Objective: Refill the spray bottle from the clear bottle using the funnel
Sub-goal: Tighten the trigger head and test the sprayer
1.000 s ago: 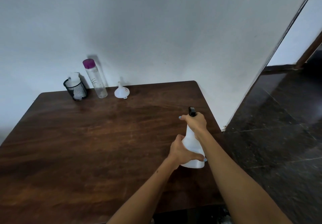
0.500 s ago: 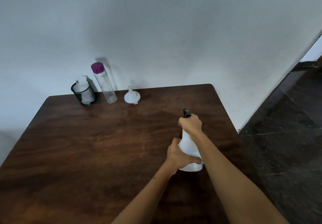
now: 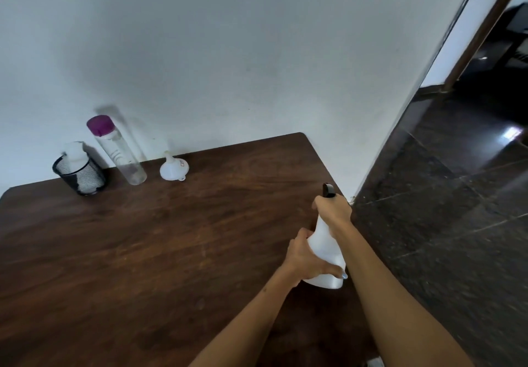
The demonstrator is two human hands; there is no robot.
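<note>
— Where is the spray bottle (image 3: 325, 252)?

— Upright on the dark wooden table (image 3: 143, 252), close to its right edge. The left hand (image 3: 307, 259) is wrapped around the white body low down; the right hand (image 3: 334, 209) is clenched over the black sprayer head.

— And the other things?

— Along the table's far edge by the wall: the clear bottle (image 3: 120, 152) with its purple cap on, the white funnel (image 3: 173, 168) just right of it, spout up, and a black mesh cup (image 3: 81, 176) toward the far left corner.
</note>
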